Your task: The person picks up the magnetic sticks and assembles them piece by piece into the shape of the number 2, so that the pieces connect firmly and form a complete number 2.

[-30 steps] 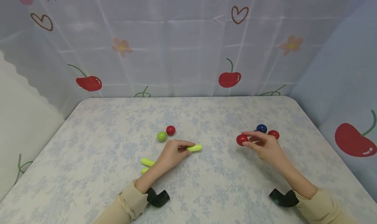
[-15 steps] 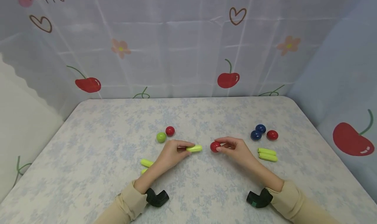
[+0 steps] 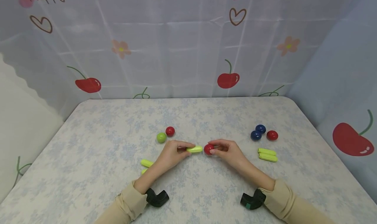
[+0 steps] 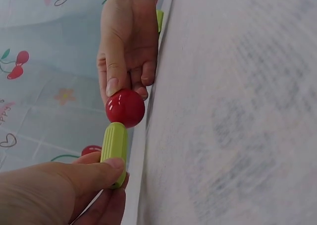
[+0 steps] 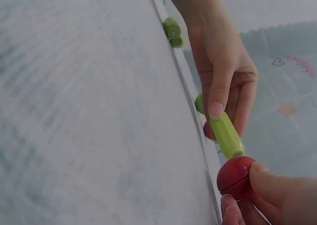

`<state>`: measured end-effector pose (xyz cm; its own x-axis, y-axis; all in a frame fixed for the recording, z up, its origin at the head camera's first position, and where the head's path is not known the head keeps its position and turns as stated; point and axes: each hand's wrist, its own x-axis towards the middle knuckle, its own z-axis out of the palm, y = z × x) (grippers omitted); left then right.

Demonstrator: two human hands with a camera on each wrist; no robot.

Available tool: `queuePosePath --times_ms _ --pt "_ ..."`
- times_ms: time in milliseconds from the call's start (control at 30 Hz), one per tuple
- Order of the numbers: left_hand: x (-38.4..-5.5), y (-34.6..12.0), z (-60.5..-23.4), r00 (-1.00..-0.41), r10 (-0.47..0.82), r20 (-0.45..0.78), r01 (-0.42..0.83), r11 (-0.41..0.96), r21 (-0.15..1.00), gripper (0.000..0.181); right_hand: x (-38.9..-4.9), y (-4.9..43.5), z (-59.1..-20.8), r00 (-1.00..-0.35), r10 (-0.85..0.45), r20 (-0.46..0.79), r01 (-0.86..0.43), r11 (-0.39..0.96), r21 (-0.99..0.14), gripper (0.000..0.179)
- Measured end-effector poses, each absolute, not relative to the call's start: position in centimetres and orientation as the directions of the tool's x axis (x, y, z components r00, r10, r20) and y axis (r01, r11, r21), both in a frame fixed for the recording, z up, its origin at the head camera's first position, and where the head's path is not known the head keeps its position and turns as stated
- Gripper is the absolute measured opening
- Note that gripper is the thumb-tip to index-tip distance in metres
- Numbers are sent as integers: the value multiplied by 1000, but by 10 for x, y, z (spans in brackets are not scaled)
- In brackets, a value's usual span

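Observation:
My left hand [image 3: 173, 152] pinches a short lime-green ribbed rod [image 3: 195, 149] between thumb and fingers near the table's middle. Opposite it, my right hand [image 3: 229, 152] holds a glossy red ball [image 3: 208, 149] by thumb and fingertips. Rod and ball lie in line, the rod's free end right at the ball. A small grey spot shows on that rod end [image 5: 237, 153] in the right wrist view. There, a dark seam runs around the red ball [image 5: 235, 177]. In the left wrist view the red ball [image 4: 126, 108] overlaps the tip of the rod [image 4: 115, 145].
A green ball [image 3: 161, 137] and another red ball [image 3: 170, 131] sit beyond my left hand. Two lime rods [image 3: 146, 163] lie partly hidden behind my left forearm. At right are two blue balls [image 3: 256, 135], a red ball [image 3: 272, 135] and two rods [image 3: 267, 157] side by side.
My right hand has carried the red ball leftward from beside the right-hand group to the rod's end, uncovering the blue balls and rods there. My left hand has stayed still with its rod.

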<state>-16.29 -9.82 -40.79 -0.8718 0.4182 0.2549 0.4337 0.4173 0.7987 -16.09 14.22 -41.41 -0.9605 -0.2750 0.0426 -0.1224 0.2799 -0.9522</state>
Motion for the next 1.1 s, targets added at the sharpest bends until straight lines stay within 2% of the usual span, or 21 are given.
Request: queuePosePath --times_ms 767,867,1000,1100 --pt "-164 -97 -412 -857 425 292 474 424 772 25 -161 139 -417 -954 -296 53 -147 305 -941 29" --pt "-164 -96 -413 -857 426 291 474 427 770 24 -161 139 -417 -945 -313 94 -209 356 -911 33" --pt "-165 -97 -414 -856 429 290 475 430 768 24 -161 136 -416 -908 -370 198 -358 435 -826 40" --pt "-165 -97 -415 -855 429 291 477 430 766 24 -161 134 -417 -882 -399 250 -425 445 -788 40"
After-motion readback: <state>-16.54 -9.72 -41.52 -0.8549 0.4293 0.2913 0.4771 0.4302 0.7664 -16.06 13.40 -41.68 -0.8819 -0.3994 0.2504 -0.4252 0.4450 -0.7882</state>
